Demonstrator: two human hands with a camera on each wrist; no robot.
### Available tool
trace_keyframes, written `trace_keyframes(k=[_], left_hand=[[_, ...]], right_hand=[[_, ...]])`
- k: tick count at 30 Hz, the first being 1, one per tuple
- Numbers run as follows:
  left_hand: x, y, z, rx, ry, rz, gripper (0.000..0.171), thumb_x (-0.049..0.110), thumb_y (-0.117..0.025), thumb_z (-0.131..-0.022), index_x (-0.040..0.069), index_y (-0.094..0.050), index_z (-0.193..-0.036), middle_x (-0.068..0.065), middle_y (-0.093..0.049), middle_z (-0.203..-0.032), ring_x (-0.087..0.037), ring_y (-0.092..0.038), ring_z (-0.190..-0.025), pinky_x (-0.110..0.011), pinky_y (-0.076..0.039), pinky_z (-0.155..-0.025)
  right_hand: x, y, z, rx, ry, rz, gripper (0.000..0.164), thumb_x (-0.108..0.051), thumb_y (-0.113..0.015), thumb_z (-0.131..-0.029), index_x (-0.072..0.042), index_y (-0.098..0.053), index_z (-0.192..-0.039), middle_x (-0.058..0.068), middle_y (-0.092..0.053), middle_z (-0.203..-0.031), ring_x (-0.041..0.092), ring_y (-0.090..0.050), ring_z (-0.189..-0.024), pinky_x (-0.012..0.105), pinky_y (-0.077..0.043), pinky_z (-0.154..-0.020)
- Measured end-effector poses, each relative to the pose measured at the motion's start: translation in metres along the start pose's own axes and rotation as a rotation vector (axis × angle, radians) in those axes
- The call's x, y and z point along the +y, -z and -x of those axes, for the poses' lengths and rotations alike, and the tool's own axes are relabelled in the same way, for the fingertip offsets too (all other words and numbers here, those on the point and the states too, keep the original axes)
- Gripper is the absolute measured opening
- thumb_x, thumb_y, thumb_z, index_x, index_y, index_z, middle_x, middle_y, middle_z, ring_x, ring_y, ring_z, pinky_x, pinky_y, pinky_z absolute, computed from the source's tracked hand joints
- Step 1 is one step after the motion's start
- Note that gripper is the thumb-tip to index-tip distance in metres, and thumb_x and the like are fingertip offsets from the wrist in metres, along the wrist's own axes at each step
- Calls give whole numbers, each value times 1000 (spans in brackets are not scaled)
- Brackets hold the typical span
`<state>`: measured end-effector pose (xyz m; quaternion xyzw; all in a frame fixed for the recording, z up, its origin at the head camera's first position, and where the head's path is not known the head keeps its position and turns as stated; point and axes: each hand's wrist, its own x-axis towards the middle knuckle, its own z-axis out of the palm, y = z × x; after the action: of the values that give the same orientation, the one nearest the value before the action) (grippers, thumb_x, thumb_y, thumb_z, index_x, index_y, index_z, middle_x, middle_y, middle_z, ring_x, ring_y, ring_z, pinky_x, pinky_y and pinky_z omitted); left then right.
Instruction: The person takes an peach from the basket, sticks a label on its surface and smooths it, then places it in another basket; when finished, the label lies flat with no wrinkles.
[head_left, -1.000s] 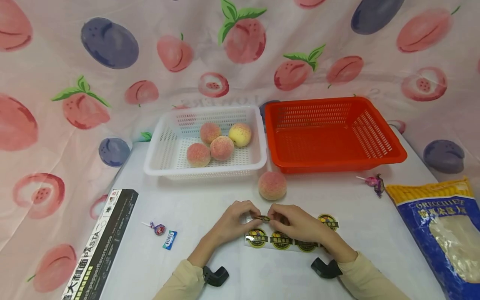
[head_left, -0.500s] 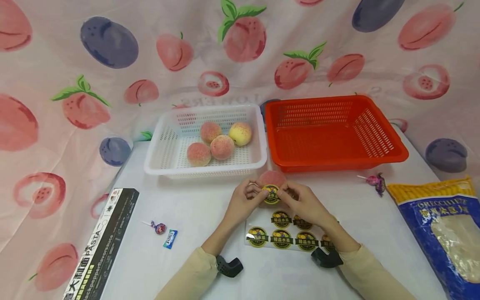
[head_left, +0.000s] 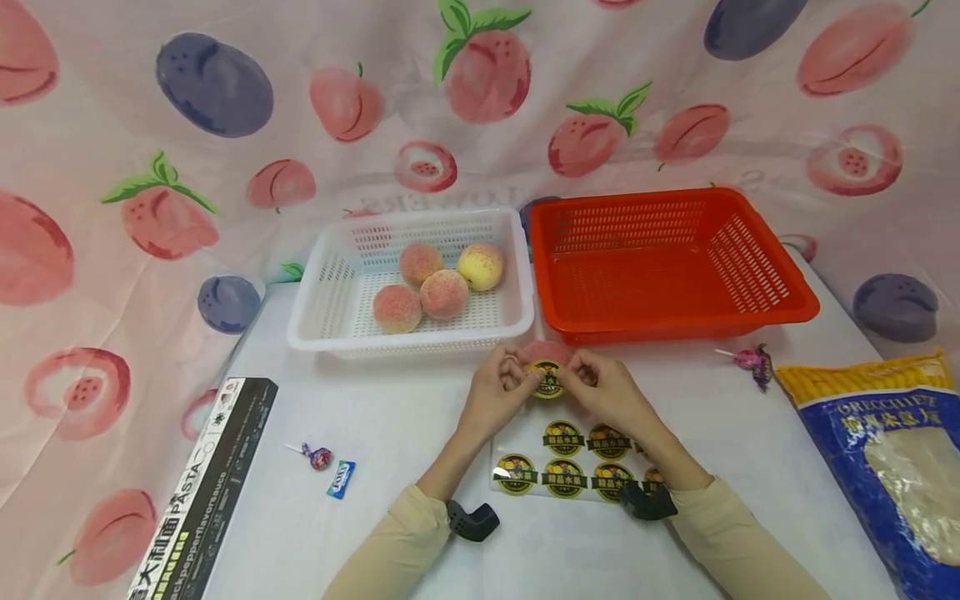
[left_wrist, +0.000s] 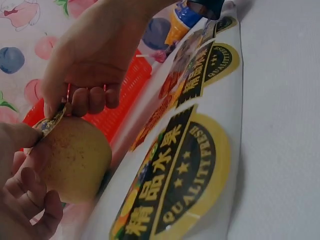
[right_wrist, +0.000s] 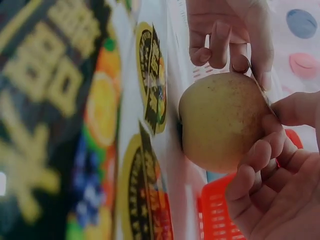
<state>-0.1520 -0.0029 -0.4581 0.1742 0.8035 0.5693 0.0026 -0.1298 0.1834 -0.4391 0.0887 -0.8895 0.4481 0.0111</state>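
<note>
One sticker [head_left: 547, 381] off the sheet [head_left: 525, 438], up against the near side of the loose peach [head_left: 546, 351] — that's progress as I read it. L hand [head_left: 495, 396] pinches one edge, R hand [head_left: 609, 396] the other; can't tell from here if it's bonded. Fruit sits on the worktop [head_left: 405, 400], just in front of where the two baskets meet. Left to do, my est.: smooth it down, let go. Four peaches [head_left: 444, 294] in the white basket [head_left: 408, 341] show no label on the sides I see. Clearance: front rims of white & red basket [head_left: 682, 326] close beyond the hands — tight fwd. Sheet runs under R forearm [head_left: 678, 462]; low pull-back could drag it. More room sideways, L, toward wrapped candy [head_left: 341, 480].
</note>
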Motion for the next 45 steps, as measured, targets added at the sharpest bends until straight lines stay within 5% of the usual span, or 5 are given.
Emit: trace_keyframes(k=[5, 12, 21, 33, 45], left_hand=[[-2, 3, -2, 17, -95, -124, 38, 32, -64, -79, 12, -49, -108, -5, -51, -84, -12, -48, -68, -20, -41, -54], [-8, 4, -4, -67, -188, -158, 49, 32, -60, -83, 23, -44, -128, -2, -41, -127, -15, -48, -107, -29, -50, -76], [9, 0, 0, -13, -229, -53, 45, 16, -62, -82, 12, -48, -124, -12, -45, -127, -26, -50, -108, -40, -51, -76], [12, 10, 3, -180, -303, -76, 67, 9, -70, -73, 8, -39, -132, -12, -37, -137, -25, -47, -117, -29, -51, -79], [16, 11, 4, -167, -140, 88, 48, 13, -59, -84, 9, -44, -130, -12, -40, -136, -29, -51, -114, -36, -50, -80]], right_hand=[[6, 0, 0, 40, 14, 85, 30, -45, -58, -81, -16, -50, -77, -1, -47, -64, 12, -44, -58, 22, -35, -51], [8, -2, -2, -10, 84, 29, 53, -43, -58, -81, -16, -40, -124, 2, -46, -113, 19, -49, -89, 33, -46, -70], [-5, -1, -3, -59, 46, -188, 46, -28, -56, -86, -10, -37, -125, 9, -40, -129, 28, -42, -119, 48, -42, -90], [-6, 11, 2, -149, 76, -162, 59, -19, -62, -82, -14, -35, -134, 12, -34, -127, 29, -41, -114, 50, -44, -87], [-9, 9, 2, -179, 81, -131, 65, -22, -65, -80, -15, -31, -135, 13, -33, -126, 32, -49, -108, 46, -46, -85]])
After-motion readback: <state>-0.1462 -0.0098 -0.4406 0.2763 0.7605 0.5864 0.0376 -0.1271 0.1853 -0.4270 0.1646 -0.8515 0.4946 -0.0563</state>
